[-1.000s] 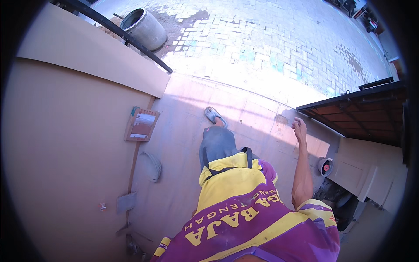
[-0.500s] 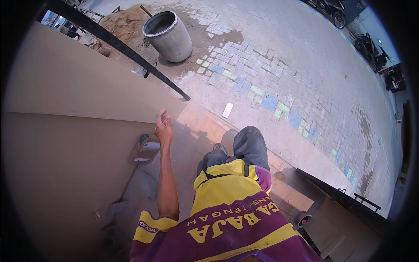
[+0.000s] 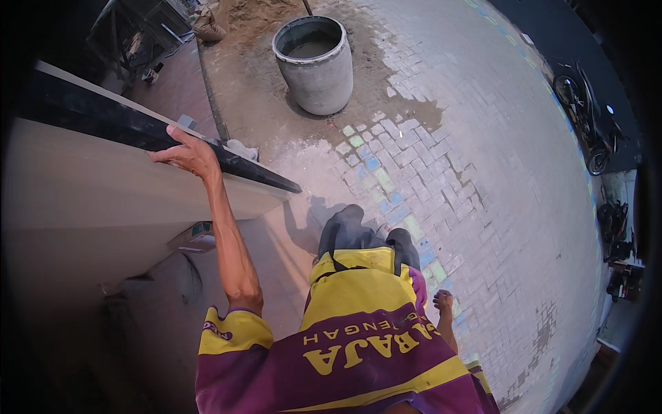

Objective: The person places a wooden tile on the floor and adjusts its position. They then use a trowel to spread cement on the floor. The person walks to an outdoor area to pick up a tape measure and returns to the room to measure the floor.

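My left hand (image 3: 189,153) lies against the black edge (image 3: 238,164) of a large beige panel, which looks like a door or gate. The thumb is up on the black edge and the fingers stretch toward the beige face (image 3: 83,172), thumb and fingers apart. My right hand (image 3: 443,301) hangs low beside my right leg, over the paving. Its fingers are loosely curled and a little apart, with nothing visible in them.
A grey concrete cylinder (image 3: 321,86) holding murky contents stands ahead, with a sand heap (image 3: 258,12) behind it. Paving blocks (image 3: 476,207) stretch to the right, where a motorcycle (image 3: 586,117) is parked. A cardboard box (image 3: 195,238) sits beside the panel.
My left hand has moved up and left onto the panel's black edge. I have stepped forward, nearer the paving blocks. My right hand has come into view.
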Action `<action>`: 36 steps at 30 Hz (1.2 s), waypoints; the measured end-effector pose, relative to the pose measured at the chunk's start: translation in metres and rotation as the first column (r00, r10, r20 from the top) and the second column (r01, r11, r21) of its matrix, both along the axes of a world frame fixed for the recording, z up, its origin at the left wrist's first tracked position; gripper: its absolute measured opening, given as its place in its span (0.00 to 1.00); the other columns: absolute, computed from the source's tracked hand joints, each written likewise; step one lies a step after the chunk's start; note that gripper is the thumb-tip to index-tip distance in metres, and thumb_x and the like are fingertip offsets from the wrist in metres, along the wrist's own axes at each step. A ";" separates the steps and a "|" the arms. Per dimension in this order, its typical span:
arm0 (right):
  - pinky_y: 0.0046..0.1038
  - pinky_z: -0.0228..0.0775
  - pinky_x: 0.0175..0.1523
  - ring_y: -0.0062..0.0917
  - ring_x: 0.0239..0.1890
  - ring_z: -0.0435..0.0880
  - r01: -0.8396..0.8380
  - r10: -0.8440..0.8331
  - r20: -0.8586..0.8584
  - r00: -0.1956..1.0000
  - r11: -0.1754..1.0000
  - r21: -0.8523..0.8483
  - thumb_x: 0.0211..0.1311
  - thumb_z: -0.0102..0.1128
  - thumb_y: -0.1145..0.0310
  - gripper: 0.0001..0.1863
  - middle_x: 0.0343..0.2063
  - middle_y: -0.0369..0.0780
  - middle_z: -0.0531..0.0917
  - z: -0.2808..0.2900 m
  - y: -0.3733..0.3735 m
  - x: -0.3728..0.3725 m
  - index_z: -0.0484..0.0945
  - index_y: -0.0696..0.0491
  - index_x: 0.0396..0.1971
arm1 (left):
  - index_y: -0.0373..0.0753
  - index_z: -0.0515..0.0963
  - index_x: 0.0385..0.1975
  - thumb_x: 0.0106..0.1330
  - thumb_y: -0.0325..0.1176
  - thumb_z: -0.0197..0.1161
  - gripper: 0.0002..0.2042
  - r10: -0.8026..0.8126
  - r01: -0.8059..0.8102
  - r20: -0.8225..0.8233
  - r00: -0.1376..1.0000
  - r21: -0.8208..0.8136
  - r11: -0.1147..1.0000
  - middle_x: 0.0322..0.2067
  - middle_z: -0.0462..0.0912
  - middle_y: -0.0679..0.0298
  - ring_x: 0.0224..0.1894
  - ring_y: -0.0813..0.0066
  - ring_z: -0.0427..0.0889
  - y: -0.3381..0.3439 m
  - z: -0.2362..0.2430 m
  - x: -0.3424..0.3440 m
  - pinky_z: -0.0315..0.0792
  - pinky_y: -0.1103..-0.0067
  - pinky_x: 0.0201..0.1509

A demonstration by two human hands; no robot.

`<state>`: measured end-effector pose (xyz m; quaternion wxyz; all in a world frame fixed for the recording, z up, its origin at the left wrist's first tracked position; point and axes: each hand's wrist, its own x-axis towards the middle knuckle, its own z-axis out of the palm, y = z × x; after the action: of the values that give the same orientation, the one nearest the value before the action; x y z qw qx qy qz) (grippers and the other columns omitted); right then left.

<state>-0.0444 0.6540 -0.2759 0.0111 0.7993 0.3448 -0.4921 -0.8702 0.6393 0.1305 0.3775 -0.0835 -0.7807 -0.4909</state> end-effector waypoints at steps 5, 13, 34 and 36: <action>0.26 0.75 0.33 0.24 0.35 0.88 -0.239 0.358 -0.070 0.931 0.743 0.625 0.79 0.57 0.62 0.19 0.40 0.40 0.89 0.077 0.401 -0.102 0.77 0.53 0.63 | 0.17 0.44 0.74 0.81 0.58 0.51 0.45 0.195 -0.198 0.061 0.979 0.034 0.980 0.73 0.48 0.25 0.79 0.35 0.50 0.041 -0.015 -0.009 0.43 0.56 0.84; 0.29 0.78 0.43 0.24 0.41 0.88 -0.440 0.715 -0.177 0.676 0.585 0.681 0.78 0.59 0.58 0.23 0.43 0.41 0.90 0.123 0.597 -0.539 0.77 0.53 0.66 | 0.26 0.57 0.74 0.79 0.49 0.59 0.36 0.527 -0.510 -0.041 0.849 0.195 0.838 0.75 0.52 0.32 0.74 0.48 0.63 -0.009 -0.079 -0.027 0.59 0.58 0.80; 0.30 0.80 0.48 0.26 0.40 0.89 -0.597 0.630 -0.260 -0.732 -0.408 0.691 0.74 0.61 0.71 0.08 0.37 0.42 0.88 -0.023 0.367 -1.314 0.84 0.55 0.48 | 0.37 0.77 0.55 0.77 0.50 0.46 0.23 0.972 -0.909 -0.086 0.220 0.343 0.236 0.43 0.86 0.62 0.41 0.70 0.83 0.053 -0.051 -0.060 0.78 0.71 0.48; 0.29 0.81 0.46 0.24 0.38 0.88 -0.591 0.722 -0.148 -0.676 -0.412 0.693 0.73 0.61 0.71 0.08 0.35 0.40 0.89 -0.079 0.405 -1.410 0.84 0.55 0.47 | 0.38 0.77 0.55 0.76 0.48 0.48 0.21 0.998 -0.930 0.063 -0.029 0.364 -0.049 0.43 0.86 0.63 0.41 0.69 0.84 0.057 -0.087 -0.096 0.80 0.70 0.48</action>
<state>-1.4547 1.0591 -0.3544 0.2169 -0.1571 0.8504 -0.4528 -0.9657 0.6966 0.0437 0.7043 0.4986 -0.4739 -0.1753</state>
